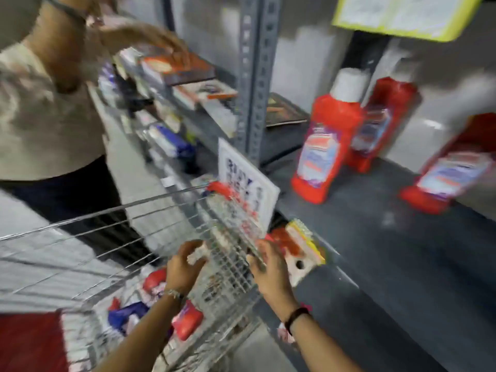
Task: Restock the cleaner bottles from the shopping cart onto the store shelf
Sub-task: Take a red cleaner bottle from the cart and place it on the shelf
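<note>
At the cart's front end: I see both hands up against the wire shopping cart point(166, 237), which stands just beside the grey store shelf point(375, 251); the whole view is blurred.
Left hand point(185, 264): inside the cart near its front wall, fingers curled round something small and pale; my read is a narrow grip, but I cannot tell what it holds.
Right hand point(271, 272): outside the cart's front wire panel, fingers bent against the mesh; whether this grip truly clasps the wire I cannot tell.
Cleaner bottles in the cart point(188, 318): red ones lie on their sides at the bottom, mixed with a blue pack point(126, 315).
Cleaner bottles on the shelf point(327, 146): three red bottles with pale labels; the nearest has a white cap, a second is just behind it, a third point(445, 175) sits apart to the right.
Sign point(247, 183): a white card with dark and red lettering, fixed at the cart's front corner.
Other person point(48, 108): in a pale top, beside the cart on my left, a hand reaching to boxed goods point(185, 68) on the farther shelving.
</note>
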Available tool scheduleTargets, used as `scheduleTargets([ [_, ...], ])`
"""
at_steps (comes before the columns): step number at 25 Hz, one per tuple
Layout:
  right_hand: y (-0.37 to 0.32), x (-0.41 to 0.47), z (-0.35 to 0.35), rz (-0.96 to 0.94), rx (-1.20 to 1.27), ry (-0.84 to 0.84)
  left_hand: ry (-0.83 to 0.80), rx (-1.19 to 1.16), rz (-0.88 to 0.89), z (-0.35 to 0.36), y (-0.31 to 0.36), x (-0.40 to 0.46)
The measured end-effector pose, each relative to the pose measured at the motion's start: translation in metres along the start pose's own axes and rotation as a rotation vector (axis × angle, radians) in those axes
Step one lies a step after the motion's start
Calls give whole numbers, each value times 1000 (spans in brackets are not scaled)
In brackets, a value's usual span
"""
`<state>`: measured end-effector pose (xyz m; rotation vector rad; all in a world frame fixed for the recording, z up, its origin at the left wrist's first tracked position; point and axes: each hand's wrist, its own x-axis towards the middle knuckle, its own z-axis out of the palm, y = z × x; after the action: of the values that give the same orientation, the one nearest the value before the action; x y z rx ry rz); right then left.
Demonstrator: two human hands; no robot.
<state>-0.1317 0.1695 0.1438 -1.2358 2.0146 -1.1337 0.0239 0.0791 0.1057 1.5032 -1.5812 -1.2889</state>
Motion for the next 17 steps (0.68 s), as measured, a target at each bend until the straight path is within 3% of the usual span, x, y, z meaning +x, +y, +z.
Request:
scheduleTargets([
  [3, 7, 52, 107, 115, -186, -435, 111, 50, -322, -52, -83, 37],
  [6, 36, 82, 193, 237, -312, -668, 124, 90, -533, -65, -150, 66],
  [10, 96, 86, 269, 345, -430, -847, 44, -8, -745, -46, -213, 89],
  [13, 131, 70, 296, 391, -496, -946, 115, -44, -761, -29, -246, 97],
  [17, 143, 63, 300, 433, -454, -934, 214, -206, -813, -26, -251, 102],
])
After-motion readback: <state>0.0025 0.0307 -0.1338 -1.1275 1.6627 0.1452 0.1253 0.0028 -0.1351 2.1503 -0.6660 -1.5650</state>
